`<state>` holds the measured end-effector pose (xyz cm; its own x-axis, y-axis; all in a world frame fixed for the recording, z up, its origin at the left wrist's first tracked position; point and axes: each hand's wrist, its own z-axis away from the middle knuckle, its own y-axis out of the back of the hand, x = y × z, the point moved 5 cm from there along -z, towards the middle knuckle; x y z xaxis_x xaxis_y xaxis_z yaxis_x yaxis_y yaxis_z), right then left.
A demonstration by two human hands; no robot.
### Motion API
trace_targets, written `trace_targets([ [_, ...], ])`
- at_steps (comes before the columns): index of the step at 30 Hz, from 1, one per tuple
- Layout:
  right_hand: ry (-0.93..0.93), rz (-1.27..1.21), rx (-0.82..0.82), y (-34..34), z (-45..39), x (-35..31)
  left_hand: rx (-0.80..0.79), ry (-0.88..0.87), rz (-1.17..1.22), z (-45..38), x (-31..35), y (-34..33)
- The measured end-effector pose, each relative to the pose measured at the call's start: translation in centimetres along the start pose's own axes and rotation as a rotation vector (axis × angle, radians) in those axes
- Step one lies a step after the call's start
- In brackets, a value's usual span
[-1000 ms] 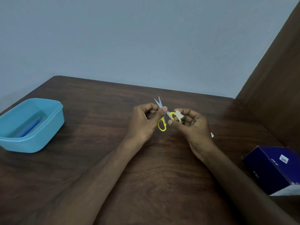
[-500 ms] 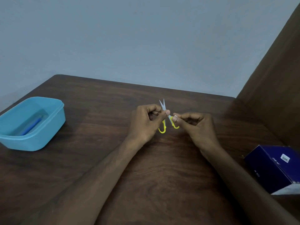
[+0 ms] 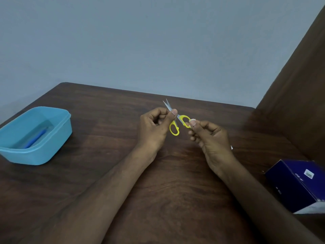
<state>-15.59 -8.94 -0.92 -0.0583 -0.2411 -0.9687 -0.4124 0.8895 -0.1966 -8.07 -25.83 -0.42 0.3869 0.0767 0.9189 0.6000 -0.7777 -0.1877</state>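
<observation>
Small scissors (image 3: pixel 174 127) with yellow handles and thin metal blades hang above the middle of the dark wooden table (image 3: pixel 105 173), blades pointing up and away, slightly apart. My left hand (image 3: pixel 154 127) pinches them near the pivot between thumb and curled fingers. My right hand (image 3: pixel 209 138) sits just right of the right handle loop and pinches a small white scrap (image 3: pixel 192 120) at its fingertips, touching that loop.
A light blue plastic tub (image 3: pixel 37 136) stands at the left edge with a blue pen (image 3: pixel 36 138) inside. A dark blue carton (image 3: pixel 299 184) lies at the right edge. A brown wooden panel (image 3: pixel 299 95) rises on the right. A tiny white scrap (image 3: pixel 231 147) lies behind my right hand.
The handle loops have spread apart again after closing half a second ago. My right hand has drawn slightly right and down, and the white scrap shows at its fingertips once more.
</observation>
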Motion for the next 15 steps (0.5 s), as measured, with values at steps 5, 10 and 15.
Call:
trace_targets([
  [5,-0.119,-0.103,-0.009,-0.95,0.46,0.9,0.074,0.057,0.103,0.05,0.08,0.14],
  [10,-0.07,-0.013,0.005,-0.74,0.34,0.99,0.085,0.061,0.087,0.09,0.13,0.19],
  [15,-0.072,0.01,0.008,-0.98,0.52,0.74,0.077,0.073,0.096,0.05,-0.04,0.23],
])
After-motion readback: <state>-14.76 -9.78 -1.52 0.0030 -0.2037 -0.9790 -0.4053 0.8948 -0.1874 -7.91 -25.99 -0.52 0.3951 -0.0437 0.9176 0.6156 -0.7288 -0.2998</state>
